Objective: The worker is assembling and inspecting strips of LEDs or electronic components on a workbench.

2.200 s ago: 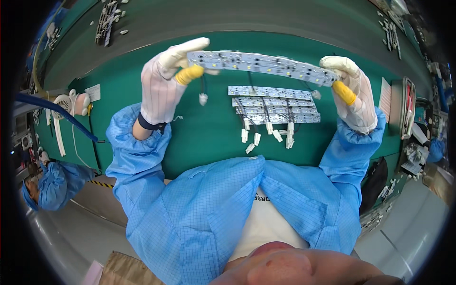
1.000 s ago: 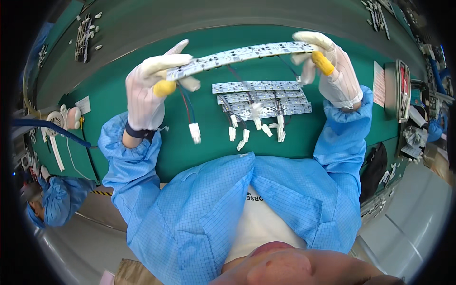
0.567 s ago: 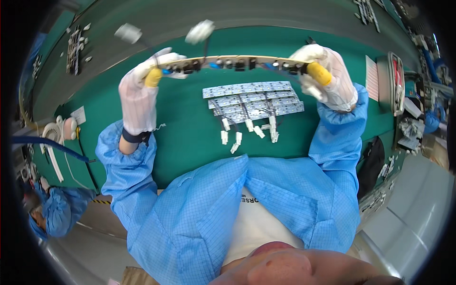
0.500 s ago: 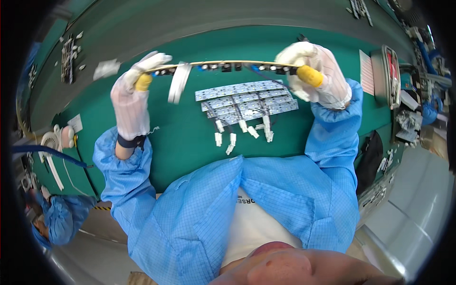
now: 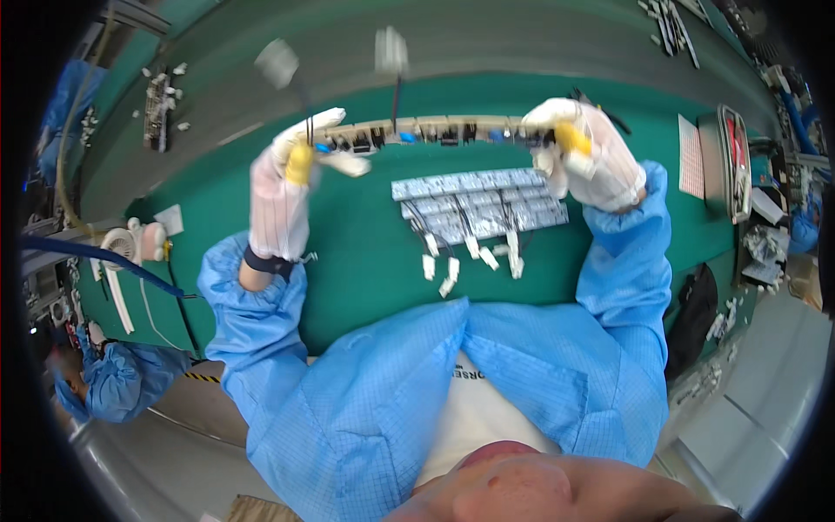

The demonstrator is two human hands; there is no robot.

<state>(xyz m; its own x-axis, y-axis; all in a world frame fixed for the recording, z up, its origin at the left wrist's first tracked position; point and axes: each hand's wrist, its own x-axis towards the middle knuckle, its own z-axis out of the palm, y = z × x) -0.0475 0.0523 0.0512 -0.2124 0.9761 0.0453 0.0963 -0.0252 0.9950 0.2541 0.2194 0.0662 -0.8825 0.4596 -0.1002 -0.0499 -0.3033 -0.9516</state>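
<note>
I hold a long narrow circuit board strip by its two ends, raised above the green mat and turned so its component side faces me. My left hand, in a white glove with a yellow fingertip, grips the left end. My right hand, gloved the same way, grips the right end. Two white connectors on dark wires swing up above the strip, blurred. Below the strip, a stack of similar strips lies flat on the mat, with white connectors trailing toward me.
A white fan-like device and cables sit at the mat's left edge. More boards lie on the far left. A tray and white sheet stand at the right. Another person in a blue suit is at lower left.
I have lifted the strip off the stack and flipped it from lying flat to edge-on, then component side toward me. Its wired connectors have swung from hanging below to flying above.
</note>
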